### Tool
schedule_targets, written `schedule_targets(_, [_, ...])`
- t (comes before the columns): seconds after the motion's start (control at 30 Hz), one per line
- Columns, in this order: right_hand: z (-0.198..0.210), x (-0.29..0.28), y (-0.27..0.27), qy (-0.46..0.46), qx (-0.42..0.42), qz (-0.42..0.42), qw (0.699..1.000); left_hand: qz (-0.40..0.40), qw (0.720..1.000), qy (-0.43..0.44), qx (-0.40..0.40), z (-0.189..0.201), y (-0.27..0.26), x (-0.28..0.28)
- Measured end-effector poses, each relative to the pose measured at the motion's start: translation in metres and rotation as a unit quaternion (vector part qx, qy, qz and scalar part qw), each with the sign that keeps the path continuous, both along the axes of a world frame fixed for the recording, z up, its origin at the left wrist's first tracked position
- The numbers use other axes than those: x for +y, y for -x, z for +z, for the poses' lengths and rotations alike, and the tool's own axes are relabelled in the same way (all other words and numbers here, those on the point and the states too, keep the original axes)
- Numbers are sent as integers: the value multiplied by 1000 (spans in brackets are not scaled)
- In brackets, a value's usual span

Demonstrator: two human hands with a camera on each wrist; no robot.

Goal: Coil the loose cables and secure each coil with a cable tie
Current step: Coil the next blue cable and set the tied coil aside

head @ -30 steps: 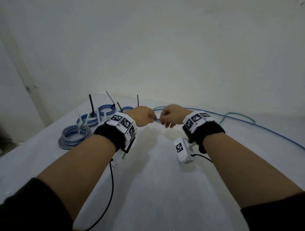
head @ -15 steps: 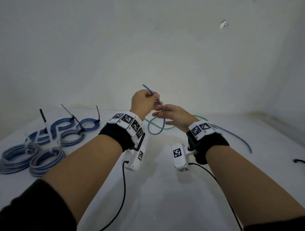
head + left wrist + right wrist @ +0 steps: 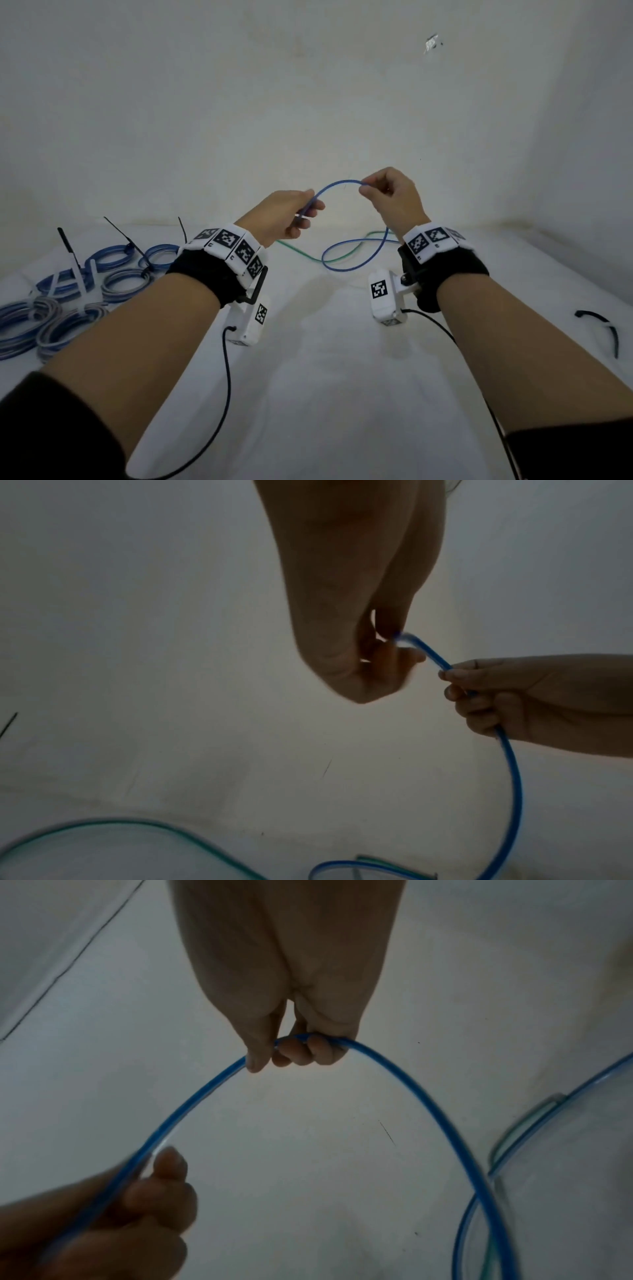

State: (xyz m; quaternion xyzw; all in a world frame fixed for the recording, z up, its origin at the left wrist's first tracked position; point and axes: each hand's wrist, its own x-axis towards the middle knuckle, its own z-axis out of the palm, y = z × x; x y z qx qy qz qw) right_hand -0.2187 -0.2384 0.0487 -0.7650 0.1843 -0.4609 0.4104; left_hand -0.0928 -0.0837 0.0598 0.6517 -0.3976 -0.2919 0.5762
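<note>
A loose blue cable [image 3: 337, 185] arches in the air between both hands. My left hand [image 3: 291, 216] grips it near its end, seen close up with the left hand [image 3: 380, 658] curled round the cable [image 3: 428, 649]. My right hand [image 3: 383, 192] pinches the cable further along, the right hand [image 3: 294, 1050] closed on the cable [image 3: 394, 1066]. From there it drops to a loop [image 3: 346, 255] on the white table. A green cable [image 3: 301, 251] lies under that loop.
Several blue and grey coils [image 3: 68, 298] bound with black and white cable ties [image 3: 68, 246] lie at the left of the table [image 3: 325, 377]. A loose black cable tie [image 3: 603, 325] lies at the right. White walls close the back and right.
Both hands have lifted the blue cable off the table and moved apart. The right hand has slid along it, so an arch now spans between them.
</note>
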Motion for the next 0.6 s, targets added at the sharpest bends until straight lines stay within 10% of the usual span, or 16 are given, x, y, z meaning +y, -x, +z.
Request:
schedule_targets(0.27, [-6, 9, -11, -31, -47, -2, 998, -169, 961, 130, 179, 19, 13, 2])
schedule_targets(0.6, [-34, 40, -30, -156, 52, 44, 985, -52, 929, 339, 137, 29, 3, -7])
